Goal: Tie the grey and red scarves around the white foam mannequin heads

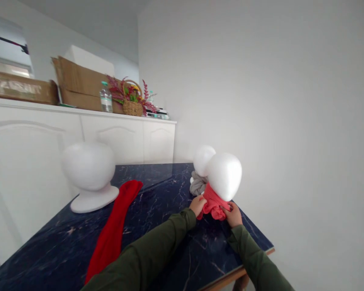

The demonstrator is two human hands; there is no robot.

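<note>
A coral-pink scarf (212, 202) is wrapped round the neck of a white mannequin head (226, 176) near the table's right edge. My left hand (197, 205) pinches the scarf at its left side. On the other side, my right hand (233, 215) grips its right edge between thumb and fingers. Just behind stands a second white mannequin head (203, 159) with a grey scarf (197, 184) bunched round its neck. A long red scarf (115, 226) lies flat to the left of my left arm.
A third white mannequin head (89, 167) stands bare on the left of the dark blue marbled table (157, 210). Behind is a white cabinet (118, 137) carrying cardboard boxes (81, 83), a water bottle (106, 98) and a flower basket (132, 107). A wall borders the right side.
</note>
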